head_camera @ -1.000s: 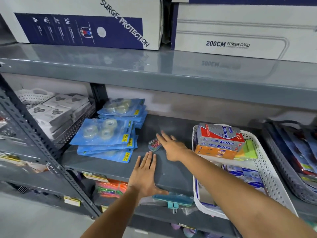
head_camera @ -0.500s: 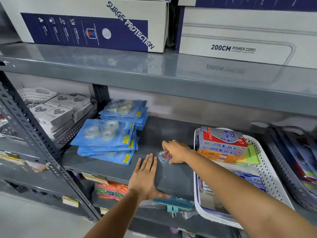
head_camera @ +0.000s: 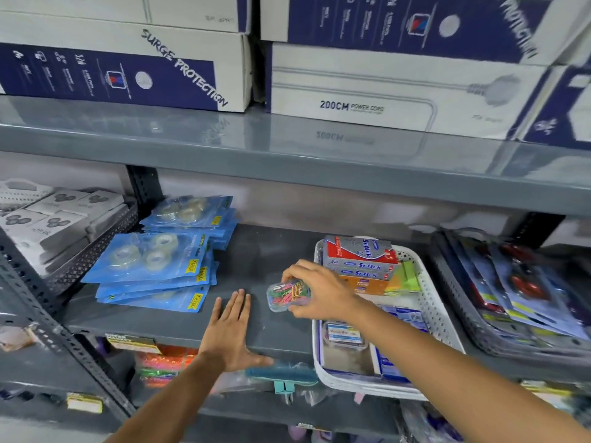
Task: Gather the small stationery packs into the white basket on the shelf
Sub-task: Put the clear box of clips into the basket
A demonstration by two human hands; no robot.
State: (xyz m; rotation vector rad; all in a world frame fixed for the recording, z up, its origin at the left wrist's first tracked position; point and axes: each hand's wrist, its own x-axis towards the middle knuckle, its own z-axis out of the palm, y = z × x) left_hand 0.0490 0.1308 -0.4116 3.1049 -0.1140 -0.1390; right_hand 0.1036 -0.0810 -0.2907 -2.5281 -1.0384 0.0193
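Head cam, looking down at a grey metal shelf (head_camera: 179, 318) in what looks like a stockroom, with another grey board above it carrying big white and navy boxes (head_camera: 348, 87) marked "200CM POWER CORD" and "SURGE PROTECTION".

Using the white basket (head_camera: 431, 302) as the anchor: it sits on the shelf with its front rim hanging a bit past the shelf edge. Inside at the back is a stack of Seltick boxes (head_camera: 361, 263) with green pads just beside them, and flatter packs lie toward the front. Left of the basket there's a bare stretch of shelf, the only open room here, and further left are blue tape packs (head_camera: 153, 266) piled in two stacks. Right of the basket is a dark tray of carded items, close to it.

The right hand (head_camera: 319, 292) is just left of the basket's left wall, fingertips pinched closed around a small clear box of coloured paper clips (head_camera: 287, 295). The box looks lifted off the shelf and tilted, long axis running roughly from front-left to back-right, toward the basket. It's outside the basket, near the rim.

The left hand (head_camera: 230, 330) is further left of the basket, flat and open, palm down on the bare shelf near the front edge, fingers pointing to the back, holding nothing.
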